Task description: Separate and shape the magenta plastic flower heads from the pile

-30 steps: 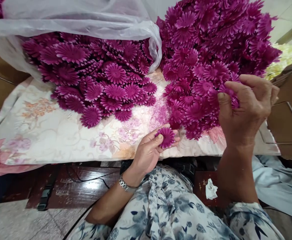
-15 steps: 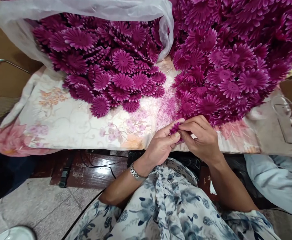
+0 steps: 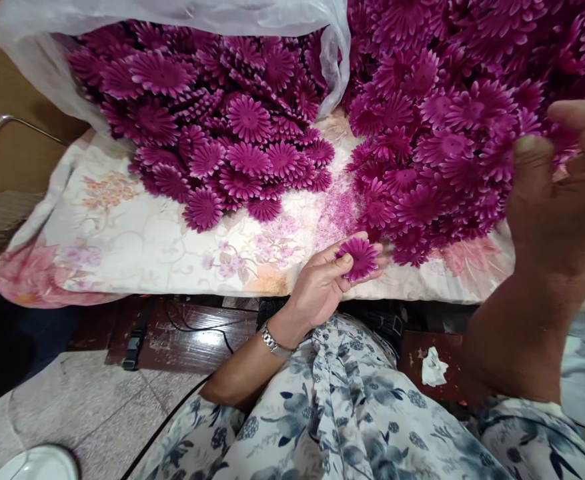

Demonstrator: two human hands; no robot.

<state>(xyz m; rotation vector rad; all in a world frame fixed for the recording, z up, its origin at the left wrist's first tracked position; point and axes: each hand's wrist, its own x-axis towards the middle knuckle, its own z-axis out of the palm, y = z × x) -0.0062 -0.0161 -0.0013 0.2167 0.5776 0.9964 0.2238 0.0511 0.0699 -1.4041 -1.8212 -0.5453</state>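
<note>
My left hand (image 3: 325, 283) pinches a magenta fabric flower (image 3: 358, 257) at the near edge of a floral cloth (image 3: 142, 247), thumb on top of the petals. My right hand (image 3: 565, 200) is raised at the right, over the near side of a big heap of the same magenta flowers (image 3: 447, 127). Its thumb and fingers are curled together, and I cannot make out what is between them. A second heap of flowers (image 3: 212, 113) spills from a clear plastic bag (image 3: 182, 17) at the back left.
Fine magenta dust (image 3: 337, 207) lies on the cloth between the two heaps. A dark wooden ledge (image 3: 192, 333) with a cable runs under the cloth's edge. A white dish (image 3: 37, 465) sits on the tiled floor at bottom left. A crumpled tissue (image 3: 433, 368) lies by my knee.
My right hand left my left hand and rose to the right over the big heap. My left hand stays put, its flower now showing flat.
</note>
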